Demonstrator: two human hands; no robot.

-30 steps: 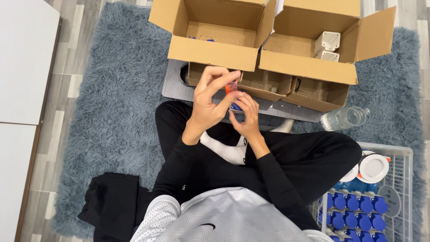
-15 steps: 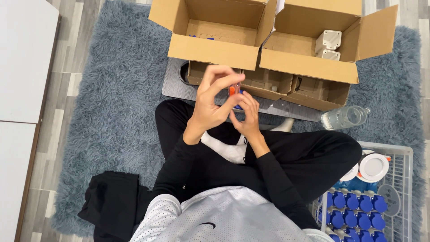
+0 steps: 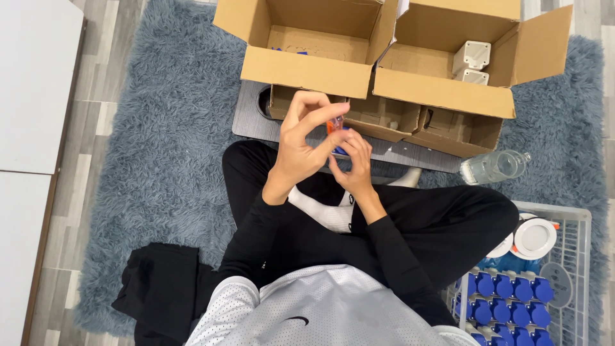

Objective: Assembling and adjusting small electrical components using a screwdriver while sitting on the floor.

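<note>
Fluffy grey rug lies under the person. Both hands meet above the lap: left hand fingers pinch a small orange piece, right hand grips its blue part. It looks light, hard, easy to drop.

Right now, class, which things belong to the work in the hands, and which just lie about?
In hand: small orange and blue part, left hand, right hand.
Lying about: cardboard boxes, clear bottle, wire basket, grey rug, black cloth.
</note>
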